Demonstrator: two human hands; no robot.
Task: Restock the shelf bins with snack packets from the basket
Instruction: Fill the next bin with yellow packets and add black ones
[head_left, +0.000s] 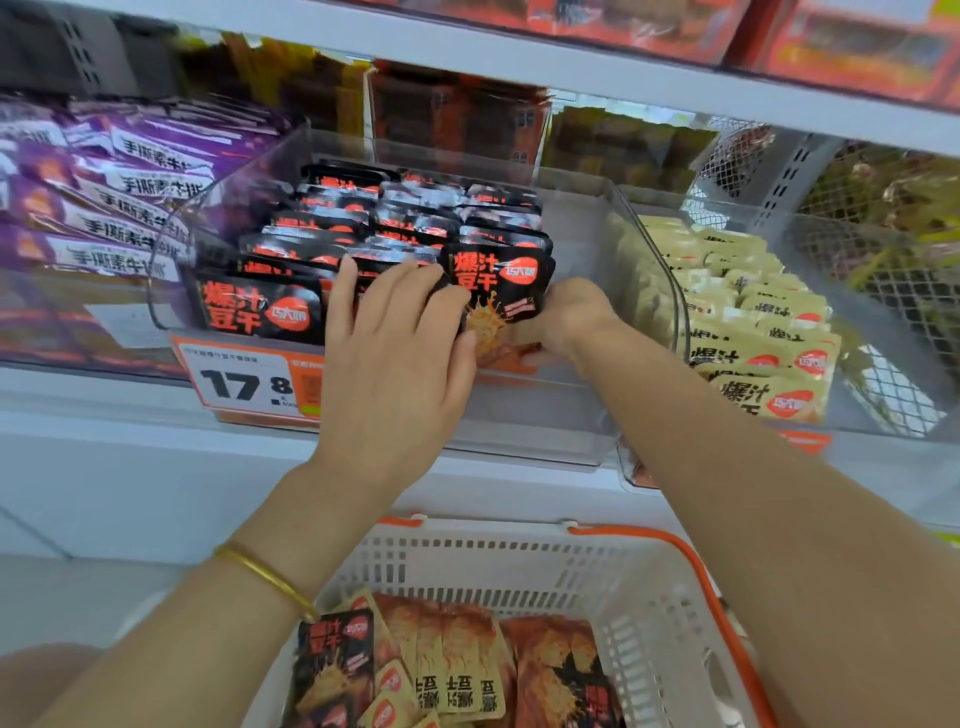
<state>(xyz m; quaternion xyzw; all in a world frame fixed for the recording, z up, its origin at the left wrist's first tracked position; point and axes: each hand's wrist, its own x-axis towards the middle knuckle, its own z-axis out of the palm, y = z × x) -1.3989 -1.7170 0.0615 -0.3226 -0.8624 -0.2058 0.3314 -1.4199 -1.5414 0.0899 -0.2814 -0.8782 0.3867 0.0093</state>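
Task is judged roughly mid-way. The clear bin (545, 431) is already loaded with black snack packets (332, 228) in three rows. The left and middle rows reach the front wall, and a bare strip is seen along the bin's right side. The held packet (498, 291), same black type, is gripped at its right edge by the right hand (569, 317) with fingers curled round it. It is kept upright at the front of the right row, inside the bin. The left hand (395, 338) is laid flat, fingers straight, against the front of the middle row. The white basket (519, 545) below holds mixed packets (447, 670) in black, yellow and orange, so more restocking is expected. The basket is cut off by the bottom edge, so the remaining count cannot be told. The right fingertips are hidden behind the held packet, and whether it is seated on the bin floor cannot be told. The upper shelf is blurred.
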